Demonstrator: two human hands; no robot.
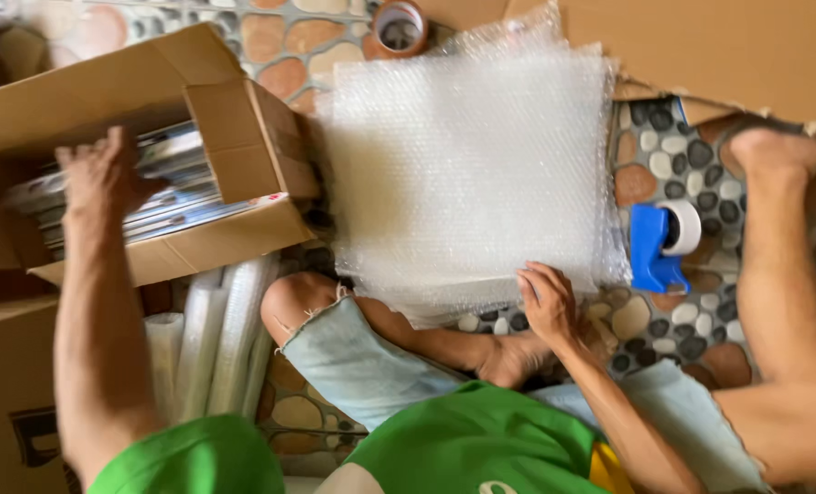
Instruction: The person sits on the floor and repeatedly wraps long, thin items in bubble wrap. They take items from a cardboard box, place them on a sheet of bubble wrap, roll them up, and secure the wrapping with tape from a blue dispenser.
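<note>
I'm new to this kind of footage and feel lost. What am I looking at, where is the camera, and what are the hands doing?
There is no machine: the one camera sits on a person's head, looking down at their own arms and legs as they sit on a pebble-tile floor. The left hand reaches into an open brown cardboard box of flat shiny packets. The right hand rests on the edge of a clear bubble-wrap sheet. A blue tape dispenser lies beside it.

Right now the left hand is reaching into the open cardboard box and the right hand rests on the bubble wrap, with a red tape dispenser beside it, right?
Not quite. The tape dispenser is blue, not red, as the head view shows. The rest holds: the left hand reaches into the open cardboard box, and the right hand rests on the bubble wrap.
</note>
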